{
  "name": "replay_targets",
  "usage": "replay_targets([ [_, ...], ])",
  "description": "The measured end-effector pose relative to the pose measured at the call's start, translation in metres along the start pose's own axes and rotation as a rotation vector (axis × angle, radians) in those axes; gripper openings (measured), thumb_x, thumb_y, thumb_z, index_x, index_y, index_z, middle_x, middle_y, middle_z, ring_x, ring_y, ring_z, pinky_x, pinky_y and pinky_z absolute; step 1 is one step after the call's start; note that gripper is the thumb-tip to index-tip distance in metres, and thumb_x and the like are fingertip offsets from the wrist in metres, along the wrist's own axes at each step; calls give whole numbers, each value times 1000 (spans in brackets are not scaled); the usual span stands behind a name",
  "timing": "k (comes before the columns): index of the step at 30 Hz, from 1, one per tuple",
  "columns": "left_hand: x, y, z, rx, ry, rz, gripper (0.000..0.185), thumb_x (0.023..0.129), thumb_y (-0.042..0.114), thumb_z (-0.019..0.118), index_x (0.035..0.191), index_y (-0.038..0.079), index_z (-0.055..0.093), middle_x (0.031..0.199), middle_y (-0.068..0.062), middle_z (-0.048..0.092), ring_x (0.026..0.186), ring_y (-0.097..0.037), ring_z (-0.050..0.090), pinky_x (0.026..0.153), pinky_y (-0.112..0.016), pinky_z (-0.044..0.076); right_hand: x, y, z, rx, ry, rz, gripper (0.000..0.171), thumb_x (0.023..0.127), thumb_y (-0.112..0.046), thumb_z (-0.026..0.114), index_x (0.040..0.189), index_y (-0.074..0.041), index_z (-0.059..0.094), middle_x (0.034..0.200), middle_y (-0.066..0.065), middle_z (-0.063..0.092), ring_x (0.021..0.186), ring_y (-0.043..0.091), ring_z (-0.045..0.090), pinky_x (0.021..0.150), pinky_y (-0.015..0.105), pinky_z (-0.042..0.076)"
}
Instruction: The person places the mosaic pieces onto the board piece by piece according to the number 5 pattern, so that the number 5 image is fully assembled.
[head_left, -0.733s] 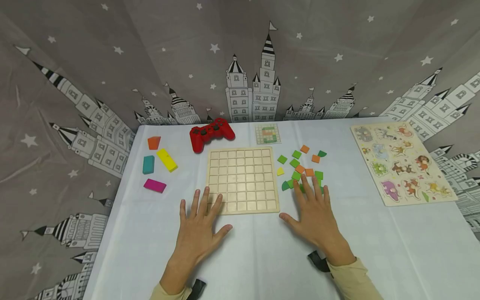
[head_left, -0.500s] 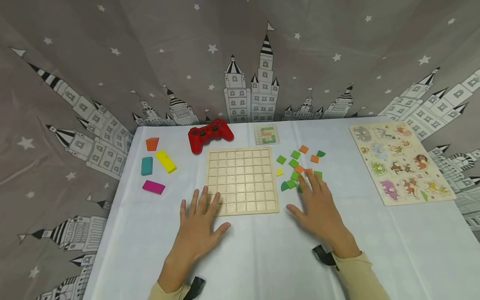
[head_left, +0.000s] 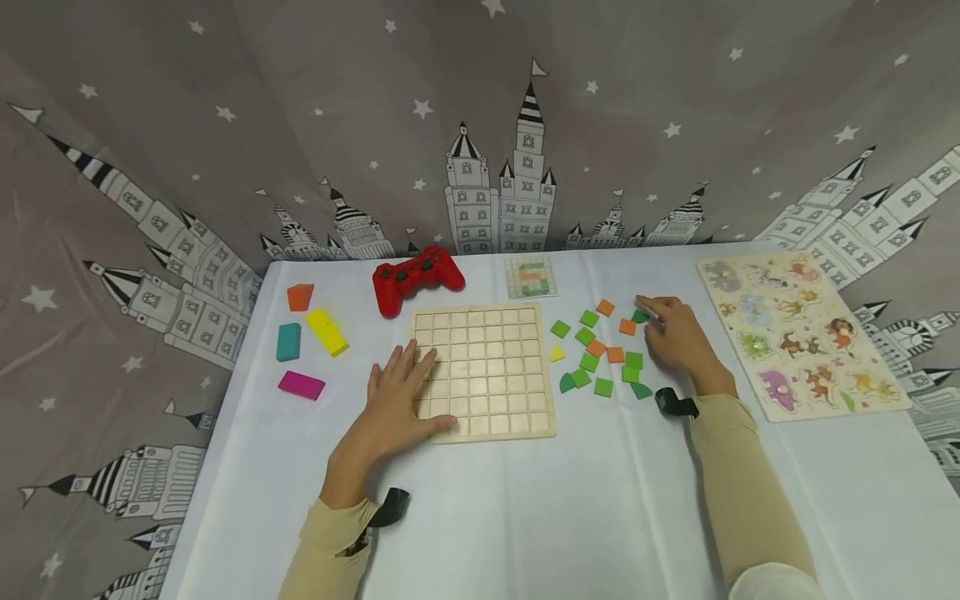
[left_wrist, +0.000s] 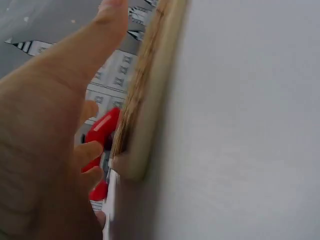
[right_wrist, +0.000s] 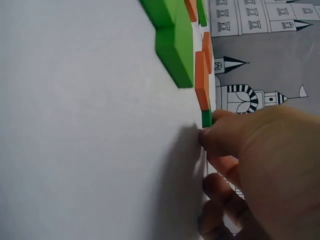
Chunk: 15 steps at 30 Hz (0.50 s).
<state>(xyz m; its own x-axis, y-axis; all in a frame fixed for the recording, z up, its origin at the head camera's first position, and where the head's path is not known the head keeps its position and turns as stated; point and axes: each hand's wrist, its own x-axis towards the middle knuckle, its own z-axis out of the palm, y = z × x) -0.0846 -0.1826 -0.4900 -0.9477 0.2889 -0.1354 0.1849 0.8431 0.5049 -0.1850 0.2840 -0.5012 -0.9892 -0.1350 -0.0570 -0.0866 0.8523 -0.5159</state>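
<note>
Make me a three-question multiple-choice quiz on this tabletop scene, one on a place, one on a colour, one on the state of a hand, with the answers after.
1. Where does the left hand rest?
A. on the wooden grid board
B. on the animal puzzle
C. on the pink block

2. What colour is the game controller?
A. blue
B. red
C. yellow

3. What is the right hand doing?
A. lying flat on the cloth
B. gripping the controller
C. touching a dark green tile with its fingertips

Answers: 1 A, its fingers lie on the board's left edge. 2 B, it is plainly red. 3 C, the fingertips meet the tile at the far end of the tile pile.
</note>
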Motion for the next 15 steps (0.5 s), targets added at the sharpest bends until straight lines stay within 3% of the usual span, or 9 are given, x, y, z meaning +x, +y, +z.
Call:
replay_targets([
  [4, -5, -9, 7, 2, -32, -18, 112, 73, 63, 83, 163, 23, 28, 173, -13, 10, 160, -40, 4, 124, -67, -4, 4, 0, 9, 6, 32, 22, 39, 102, -11, 50, 138, -3, 60, 137, 32, 48, 123, 49, 48, 106, 64, 41],
  [8, -4, -11, 12, 2, -6, 6, 111, 72, 62, 83, 162, 23, 31, 173, -12, 12, 159, -39, 7, 124, -65, -5, -2, 1, 11, 17, 114, 87, 37, 102, -21, 59, 130, 3, 61, 123, 27, 54, 106, 40, 51, 98, 59, 43],
  [11, -2, -12, 14, 9, 2, 18, 110, 72, 64, 82, 161, 23, 33, 172, -12, 14, 159, -39, 9, 124, -66, -3, -8, 3, 11, 44, 126, 111, 43, 102, -27, 61, 132, 4, 59, 120, 26, 54, 102, 37, 50, 96, 56, 43],
  [15, -2, -12, 15, 23, -6, 12, 110, 72, 65, 82, 161, 23, 34, 172, -13, 15, 159, -40, 10, 124, -67, -2, -14, 6, 10, 88, 112, 108, 42, 101, -20, 56, 138, 1, 57, 125, 26, 54, 106, 37, 51, 98, 56, 43],
])
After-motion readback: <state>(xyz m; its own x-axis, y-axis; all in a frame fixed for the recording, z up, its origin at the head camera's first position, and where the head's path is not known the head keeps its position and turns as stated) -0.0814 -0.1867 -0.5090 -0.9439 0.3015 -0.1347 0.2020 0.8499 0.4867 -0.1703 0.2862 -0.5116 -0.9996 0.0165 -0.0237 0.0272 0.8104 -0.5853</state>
